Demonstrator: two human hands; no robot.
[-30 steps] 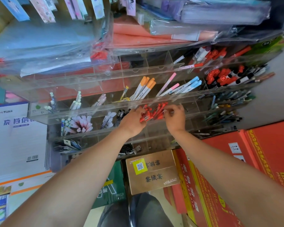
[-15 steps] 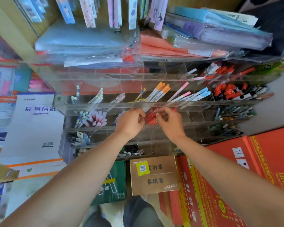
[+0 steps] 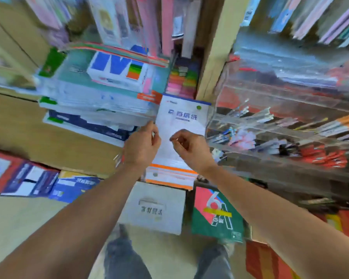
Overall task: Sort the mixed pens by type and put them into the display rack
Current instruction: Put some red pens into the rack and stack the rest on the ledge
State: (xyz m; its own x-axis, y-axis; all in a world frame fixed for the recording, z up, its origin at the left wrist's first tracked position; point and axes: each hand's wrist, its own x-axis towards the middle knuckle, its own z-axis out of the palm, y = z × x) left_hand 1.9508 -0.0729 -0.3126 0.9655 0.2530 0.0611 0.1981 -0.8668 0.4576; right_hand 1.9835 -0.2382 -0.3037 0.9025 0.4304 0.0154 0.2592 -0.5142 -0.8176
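Observation:
The frame is smeared by motion. The clear display rack (image 3: 280,109) stands at the right, with red pens (image 3: 326,156), orange-capped pens (image 3: 343,122) and pink pens (image 3: 244,137) in its compartments. Both hands are away from the rack, to its left, in front of a white paper pack (image 3: 181,119). My left hand (image 3: 141,146) has curled fingers, and a faint clear glint shows beside it. On my right hand (image 3: 189,150) the fingers are curled and the thumb meets the forefinger. The blur hides whether either hand holds anything.
Wrapped paper reams (image 3: 93,101) and a brown carton (image 3: 48,141) fill the left. On the floor below stand a white box (image 3: 155,208), a green and red box (image 3: 216,212) and red cartons (image 3: 270,262). A wooden shelf post (image 3: 216,63) rises beside the rack.
Both hands have left the red pens' compartment and drawn back to the left. The view has swung left, so the rack now sits at the right edge.

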